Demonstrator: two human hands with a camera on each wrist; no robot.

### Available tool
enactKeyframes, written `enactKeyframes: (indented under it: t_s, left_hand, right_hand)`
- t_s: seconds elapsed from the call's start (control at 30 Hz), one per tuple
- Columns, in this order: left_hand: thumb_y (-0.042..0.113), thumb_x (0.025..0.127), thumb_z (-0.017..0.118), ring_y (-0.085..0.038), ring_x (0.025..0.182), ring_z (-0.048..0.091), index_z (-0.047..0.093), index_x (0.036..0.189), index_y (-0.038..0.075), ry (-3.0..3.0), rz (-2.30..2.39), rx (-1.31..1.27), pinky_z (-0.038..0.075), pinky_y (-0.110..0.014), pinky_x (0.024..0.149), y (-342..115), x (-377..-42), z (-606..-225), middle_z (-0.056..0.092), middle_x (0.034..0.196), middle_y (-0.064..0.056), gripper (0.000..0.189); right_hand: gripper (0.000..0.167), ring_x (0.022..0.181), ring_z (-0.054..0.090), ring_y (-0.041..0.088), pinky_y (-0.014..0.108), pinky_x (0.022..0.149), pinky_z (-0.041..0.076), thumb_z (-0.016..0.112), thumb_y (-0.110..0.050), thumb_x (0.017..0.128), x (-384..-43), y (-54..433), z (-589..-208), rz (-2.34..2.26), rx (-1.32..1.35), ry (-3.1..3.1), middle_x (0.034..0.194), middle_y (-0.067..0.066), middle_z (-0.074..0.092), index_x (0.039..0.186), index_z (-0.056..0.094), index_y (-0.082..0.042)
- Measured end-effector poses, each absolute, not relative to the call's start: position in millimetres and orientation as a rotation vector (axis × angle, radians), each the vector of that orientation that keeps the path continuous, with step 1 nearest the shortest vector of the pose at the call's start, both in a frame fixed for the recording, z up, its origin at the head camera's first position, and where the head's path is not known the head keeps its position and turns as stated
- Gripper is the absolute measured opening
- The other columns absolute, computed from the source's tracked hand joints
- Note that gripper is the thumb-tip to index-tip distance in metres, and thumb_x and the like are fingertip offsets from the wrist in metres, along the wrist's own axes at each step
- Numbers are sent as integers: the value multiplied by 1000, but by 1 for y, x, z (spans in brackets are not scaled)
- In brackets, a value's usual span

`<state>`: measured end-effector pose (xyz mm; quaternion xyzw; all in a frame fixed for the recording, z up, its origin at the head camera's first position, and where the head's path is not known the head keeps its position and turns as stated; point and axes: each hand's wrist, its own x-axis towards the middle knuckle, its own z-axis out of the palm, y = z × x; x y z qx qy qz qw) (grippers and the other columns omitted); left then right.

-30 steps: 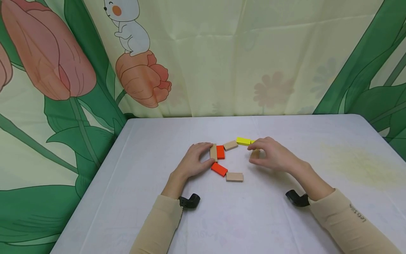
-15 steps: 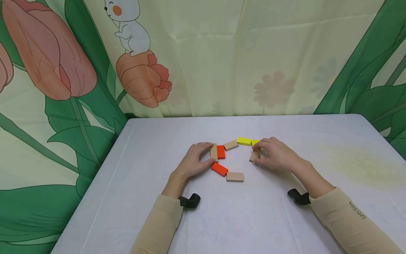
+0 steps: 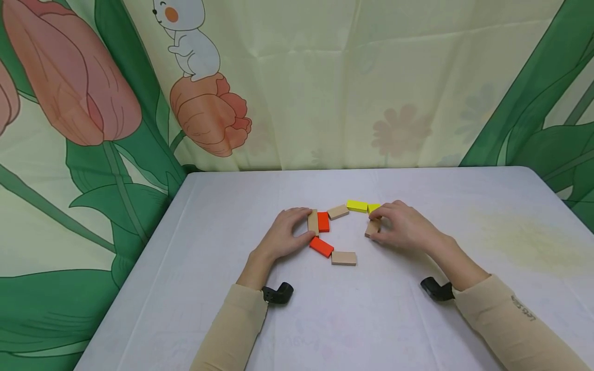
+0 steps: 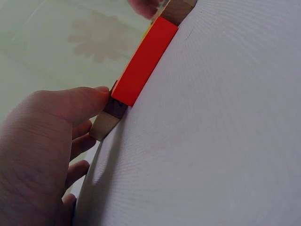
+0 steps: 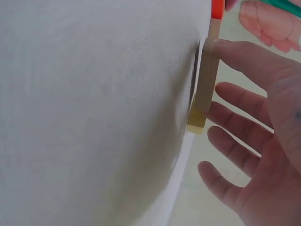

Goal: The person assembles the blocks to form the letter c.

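My left hand (image 3: 284, 232) holds a plain wooden block (image 3: 313, 222) between thumb and fingertips at its two ends. A red block (image 3: 323, 222) lies against that block's right side, and another red block (image 3: 322, 247) slants from its near end, its long face clear in the left wrist view. Opposite, my right hand (image 3: 405, 226) pinches a second wooden block (image 3: 372, 228) with the thumb at one end. Beyond this block sits a yellow block (image 3: 373, 207), partly hidden by the fingers; the right wrist view shows its end (image 5: 196, 124) too.
Several flat blocks form a broken ring on the white-covered table (image 3: 297, 330). A wooden block (image 3: 344, 258) lies at the ring's near side. Another wooden block (image 3: 337, 212) and a yellow one (image 3: 357, 206) lie at its far side. A printed curtain (image 3: 325, 93) hangs behind.
One second ago my right thumb and fingers were apart near the wooden block; they closed on it by half a second ago and have stayed. My left hand has kept its place.
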<state>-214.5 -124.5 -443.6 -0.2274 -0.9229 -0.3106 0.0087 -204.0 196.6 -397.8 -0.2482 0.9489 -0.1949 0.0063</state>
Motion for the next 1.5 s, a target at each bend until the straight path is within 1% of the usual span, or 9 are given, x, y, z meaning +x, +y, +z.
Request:
enactKeyframes:
  t_s: [0.17,0.33,0.43,0.73,0.93,1.07,1.27,1.5]
  left_hand:
    - [35,93,68,-20,140,41,55,145,13,-2877,-972,-719,19,-42,121,-125,-215,-443,54,146,-2,58]
    - [34,93,69,-20,140,41,56,145,12,-2861,-987,-737,18,-41,121,-125,-215,-442,55,145,-2,58]
    - [34,93,69,-20,140,41,56,145,13,-2868,-985,-729,18,-41,121,-125,-215,-443,55,145,-2,58]
    - [34,93,69,-20,140,41,56,145,13,-2868,-990,-721,18,-41,121,-125,-215,-443,54,146,-2,58]
    - [33,93,68,-21,139,41,56,145,13,-2863,-997,-722,18,-43,121,-125,-214,-443,54,145,-3,58]
    - [34,93,68,-21,140,41,56,145,13,-2868,-1000,-717,19,-43,121,-124,-213,-443,54,146,-3,58]
    - [34,93,68,-20,140,41,55,146,13,-2877,-996,-711,18,-43,121,-124,-213,-442,54,146,-2,58]
    - [33,93,68,-21,139,42,56,145,13,-2865,-1003,-723,19,-43,121,-124,-214,-443,54,145,-3,58]
  right_hand:
    - [35,109,56,32,52,95,47,84,-22,81,-201,196,-396,-609,-774,2966,108,3,70,111,74,-7]
    - [32,104,57,29,49,91,49,84,-22,81,-196,193,-394,-623,-807,2956,102,-3,69,109,74,-9]
    - [31,102,56,28,48,89,49,84,-22,81,-190,191,-392,-621,-827,2942,102,-4,69,108,74,-10]
    - [32,101,56,26,46,86,50,84,-25,81,-179,184,-393,-592,-891,2918,105,-5,69,109,74,-12]
    - [34,106,57,28,47,89,51,85,-24,80,-173,180,-393,-577,-874,2915,109,-1,69,111,75,-12]
    - [36,106,57,27,47,88,51,86,-25,80,-170,178,-392,-568,-883,2912,108,-2,70,111,75,-11]
    - [36,102,58,24,43,86,52,85,-27,80,-167,176,-394,-533,-916,2913,107,-3,70,111,75,-11]
    - [35,93,57,19,38,78,51,85,-30,80,-166,178,-396,-503,-959,2918,101,-5,67,108,75,-12]
